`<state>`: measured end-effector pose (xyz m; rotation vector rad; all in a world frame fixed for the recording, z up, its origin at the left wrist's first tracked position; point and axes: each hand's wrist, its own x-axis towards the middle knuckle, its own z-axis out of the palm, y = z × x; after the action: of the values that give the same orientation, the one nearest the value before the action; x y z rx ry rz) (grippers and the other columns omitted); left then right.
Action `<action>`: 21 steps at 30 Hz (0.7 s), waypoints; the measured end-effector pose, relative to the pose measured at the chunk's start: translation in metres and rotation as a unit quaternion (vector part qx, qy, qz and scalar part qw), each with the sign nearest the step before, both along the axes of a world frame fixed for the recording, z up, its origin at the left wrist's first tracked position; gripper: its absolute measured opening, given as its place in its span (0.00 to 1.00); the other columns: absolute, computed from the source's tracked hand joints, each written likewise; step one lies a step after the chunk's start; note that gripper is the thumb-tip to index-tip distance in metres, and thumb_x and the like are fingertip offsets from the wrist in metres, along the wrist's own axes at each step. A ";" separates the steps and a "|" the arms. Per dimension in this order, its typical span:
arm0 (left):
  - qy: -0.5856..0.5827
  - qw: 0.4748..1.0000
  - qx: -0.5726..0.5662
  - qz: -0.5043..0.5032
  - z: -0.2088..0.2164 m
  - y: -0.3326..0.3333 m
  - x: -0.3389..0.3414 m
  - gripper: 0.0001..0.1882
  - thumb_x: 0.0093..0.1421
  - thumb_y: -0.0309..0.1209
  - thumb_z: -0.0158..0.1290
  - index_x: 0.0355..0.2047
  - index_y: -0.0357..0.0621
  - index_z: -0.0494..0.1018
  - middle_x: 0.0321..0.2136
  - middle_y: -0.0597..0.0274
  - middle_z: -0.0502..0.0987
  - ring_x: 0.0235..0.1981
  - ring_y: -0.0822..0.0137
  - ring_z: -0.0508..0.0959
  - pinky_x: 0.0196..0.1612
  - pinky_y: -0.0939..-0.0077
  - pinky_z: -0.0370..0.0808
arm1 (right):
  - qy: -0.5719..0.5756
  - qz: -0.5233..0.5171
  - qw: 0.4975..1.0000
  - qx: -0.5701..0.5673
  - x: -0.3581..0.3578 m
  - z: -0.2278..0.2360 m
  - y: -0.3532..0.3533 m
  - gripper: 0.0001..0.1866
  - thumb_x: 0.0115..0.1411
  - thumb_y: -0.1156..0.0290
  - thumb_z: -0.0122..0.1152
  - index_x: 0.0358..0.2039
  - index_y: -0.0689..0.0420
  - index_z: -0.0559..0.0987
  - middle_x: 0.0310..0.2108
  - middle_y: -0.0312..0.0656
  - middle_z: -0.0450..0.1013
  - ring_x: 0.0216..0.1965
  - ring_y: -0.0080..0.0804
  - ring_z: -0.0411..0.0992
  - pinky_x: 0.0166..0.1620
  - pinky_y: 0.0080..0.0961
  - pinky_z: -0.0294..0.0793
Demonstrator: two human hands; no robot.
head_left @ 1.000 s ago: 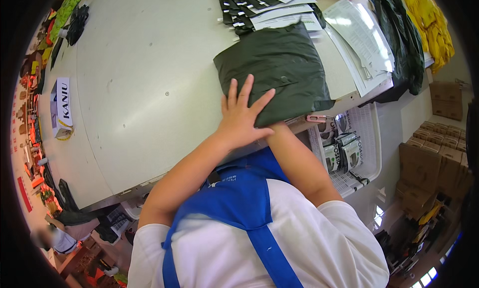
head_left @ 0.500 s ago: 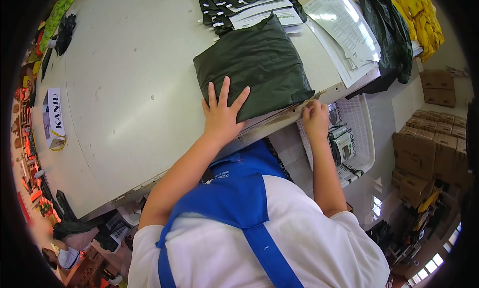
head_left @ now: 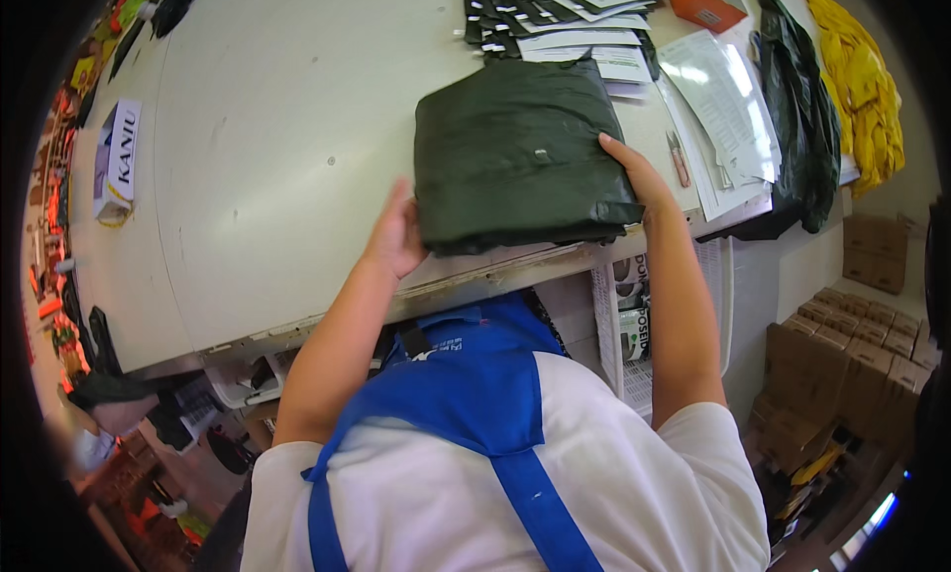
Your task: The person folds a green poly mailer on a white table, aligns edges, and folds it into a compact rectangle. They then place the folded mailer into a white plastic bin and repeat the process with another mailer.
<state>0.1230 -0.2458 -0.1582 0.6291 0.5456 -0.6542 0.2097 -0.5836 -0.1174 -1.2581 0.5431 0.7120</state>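
Observation:
A dark green folded garment [head_left: 515,186] of thin, shiny fabric lies as a thick square bundle at the table's near edge. A small snap button shows on its upper face. At its left side is my left hand [head_left: 397,237], fingers stretched upward and slightly blurred against the bundle's edge. My right hand [head_left: 639,176] grips the right side, thumb on top and the other fingers mostly hidden. Beyond the bundle lies an overlapping row of dark packages with white paper cards [head_left: 584,42].
Pink-handled snips [head_left: 679,160] and printed sheets [head_left: 723,116] lie to the right, beside dark green cloth [head_left: 797,116] and yellow cloth [head_left: 860,87]. A white basket [head_left: 606,324] with packages stands below the table edge. A small white box [head_left: 119,161] sits far left.
My left hand has slid off the bundle's top to its left side. My right hand has left the table edge and taken the bundle's right side. The bundle sits squarer to me.

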 end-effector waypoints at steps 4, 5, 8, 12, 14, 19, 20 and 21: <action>-0.081 0.957 -0.234 0.154 0.002 -0.009 -0.028 0.56 0.46 0.76 0.38 0.64 0.46 0.50 0.64 0.52 0.53 0.65 0.54 0.53 0.66 0.52 0.47 | 0.029 -0.135 0.980 0.145 -0.037 -0.006 0.071 0.28 0.55 0.57 0.62 0.50 0.64 0.70 0.45 0.49 0.73 0.42 0.37 0.75 0.47 0.30 0.75; -0.026 0.962 -0.189 0.194 0.015 -0.025 -0.031 0.60 0.41 0.76 0.44 0.64 0.46 0.49 0.64 0.54 0.51 0.65 0.56 0.52 0.66 0.55 0.48 | 0.033 -0.148 0.977 0.150 -0.045 -0.008 0.092 0.28 0.55 0.59 0.62 0.50 0.64 0.70 0.45 0.49 0.73 0.44 0.38 0.74 0.48 0.32 0.74; -0.124 0.979 -0.099 0.130 0.018 -0.037 -0.032 0.59 0.41 0.70 0.53 0.63 0.44 0.49 0.62 0.56 0.56 0.63 0.57 0.55 0.66 0.58 0.49 | -0.009 -0.188 0.974 0.125 -0.071 -0.025 0.136 0.28 0.58 0.65 0.60 0.55 0.65 0.65 0.51 0.46 0.68 0.52 0.38 0.67 0.54 0.36 0.68; -0.071 0.993 0.045 0.085 0.023 -0.020 -0.046 0.41 0.51 0.43 0.62 0.59 0.39 0.56 0.56 0.55 0.64 0.58 0.58 0.64 0.61 0.60 0.60 | -0.058 -0.051 0.995 0.059 -0.100 -0.027 0.154 0.40 0.57 0.59 0.61 0.62 0.63 0.53 0.58 0.47 0.59 0.57 0.38 0.60 0.57 0.34 0.62; -0.007 0.993 0.037 0.115 0.015 -0.006 -0.055 0.31 0.52 0.31 0.55 0.56 0.39 0.59 0.53 0.54 0.67 0.54 0.58 0.68 0.58 0.60 0.66 | 0.006 0.140 0.990 -0.021 -0.089 -0.016 0.118 0.42 0.57 0.55 0.61 0.63 0.62 0.52 0.59 0.46 0.58 0.57 0.37 0.60 0.56 0.35 0.62; 0.008 0.994 0.048 0.095 -0.004 0.013 -0.060 0.28 0.52 0.26 0.50 0.56 0.38 0.60 0.51 0.53 0.69 0.52 0.57 0.71 0.57 0.60 0.67 | -0.227 0.053 0.965 -0.118 0.010 -0.028 0.070 0.37 0.60 0.44 0.50 0.60 0.57 0.61 0.55 0.45 0.65 0.57 0.35 0.61 0.57 0.34 0.59; 0.007 0.995 0.051 0.086 -0.005 0.017 -0.060 0.29 0.52 0.26 0.50 0.56 0.38 0.60 0.51 0.53 0.69 0.52 0.57 0.71 0.57 0.60 0.67 | -0.194 0.136 0.966 -0.101 0.026 -0.023 0.079 0.37 0.60 0.43 0.50 0.60 0.57 0.62 0.56 0.46 0.65 0.57 0.35 0.61 0.58 0.33 0.58; 0.010 0.994 0.057 0.090 -0.003 0.017 -0.061 0.29 0.52 0.25 0.50 0.56 0.38 0.60 0.51 0.52 0.70 0.51 0.57 0.72 0.57 0.60 0.67 | -0.058 0.194 0.979 -0.032 0.034 -0.013 0.087 0.39 0.57 0.44 0.55 0.60 0.59 0.62 0.57 0.47 0.64 0.56 0.35 0.64 0.57 0.31 0.61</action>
<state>0.0616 -0.2285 -0.1609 0.6726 0.6532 -0.4620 0.2440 -0.4966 -0.1305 -1.4747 0.2265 0.9438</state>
